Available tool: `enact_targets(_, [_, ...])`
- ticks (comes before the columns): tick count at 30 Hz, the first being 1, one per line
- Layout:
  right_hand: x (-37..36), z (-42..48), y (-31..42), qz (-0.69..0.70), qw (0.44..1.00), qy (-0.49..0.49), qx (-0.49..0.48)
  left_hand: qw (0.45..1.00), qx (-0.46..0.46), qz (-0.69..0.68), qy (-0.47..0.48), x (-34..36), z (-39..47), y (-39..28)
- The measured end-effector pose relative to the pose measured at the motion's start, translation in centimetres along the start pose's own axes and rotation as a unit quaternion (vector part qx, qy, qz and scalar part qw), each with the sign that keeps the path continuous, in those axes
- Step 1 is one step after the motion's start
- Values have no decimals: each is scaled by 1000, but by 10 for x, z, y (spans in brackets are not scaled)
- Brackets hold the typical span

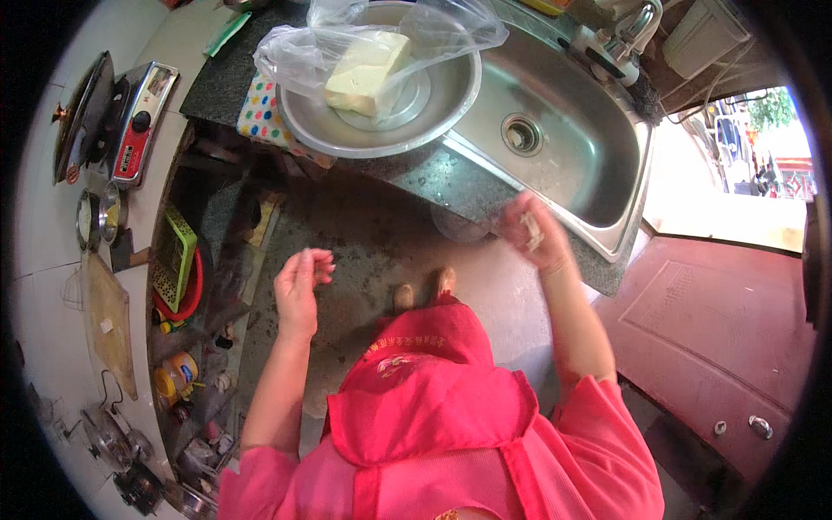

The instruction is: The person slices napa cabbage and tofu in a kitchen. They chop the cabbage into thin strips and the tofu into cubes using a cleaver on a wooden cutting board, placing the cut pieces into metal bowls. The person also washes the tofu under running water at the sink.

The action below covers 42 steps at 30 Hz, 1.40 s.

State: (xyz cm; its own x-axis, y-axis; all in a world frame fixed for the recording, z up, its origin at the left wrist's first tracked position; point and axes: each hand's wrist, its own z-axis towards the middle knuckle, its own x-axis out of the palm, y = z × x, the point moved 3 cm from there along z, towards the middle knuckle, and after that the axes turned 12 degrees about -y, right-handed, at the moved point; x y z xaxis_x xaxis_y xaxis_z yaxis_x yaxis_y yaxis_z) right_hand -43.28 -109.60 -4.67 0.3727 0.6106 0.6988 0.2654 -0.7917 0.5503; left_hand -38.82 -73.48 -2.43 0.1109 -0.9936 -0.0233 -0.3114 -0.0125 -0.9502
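A block of tofu lies in a metal basin at the counter's edge, with a clear plastic bag spread open around it. My left hand is raised over the floor, below and apart from the basin; its fingers are loosely curled and nothing shows in them. By the sink's front edge, my right hand is blurred. A small pale scrap shows in its curled fingers; what it is cannot be made out.
To the right of the basin is a stainless steel sink with a faucet. A dotted cloth lies under the basin. On the left counter are a portable gas stove, metal bowls and a cutting board. A red door stands at right.
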Motion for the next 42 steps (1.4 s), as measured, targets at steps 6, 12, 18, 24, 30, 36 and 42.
enact_targets(6, [-40,-3,-165,217,945,-111,219,992,-76,-55,-88,-48,-7,23])
enact_targets(12, [-144,73,-150,89,938,-327,77,998,38,-8,-53,-40,-8,-9])
enact_targets(18, [-34,40,-165,-264,945,-172,88,971,227,2,68,43,28,-100])
enact_targets(24, [167,32,-2,-504,760,62,-407,876,444,138,129,166,140,-151])
enact_targets(30, [171,149,81,-734,547,27,-401,771,299,558,71,195,197,-156])
enact_targets(36, [171,186,74,-818,520,75,-235,674,256,681,129,156,170,-147])
enact_targets(42, [171,222,76,-788,582,4,-204,828,326,455,39,208,185,-131])
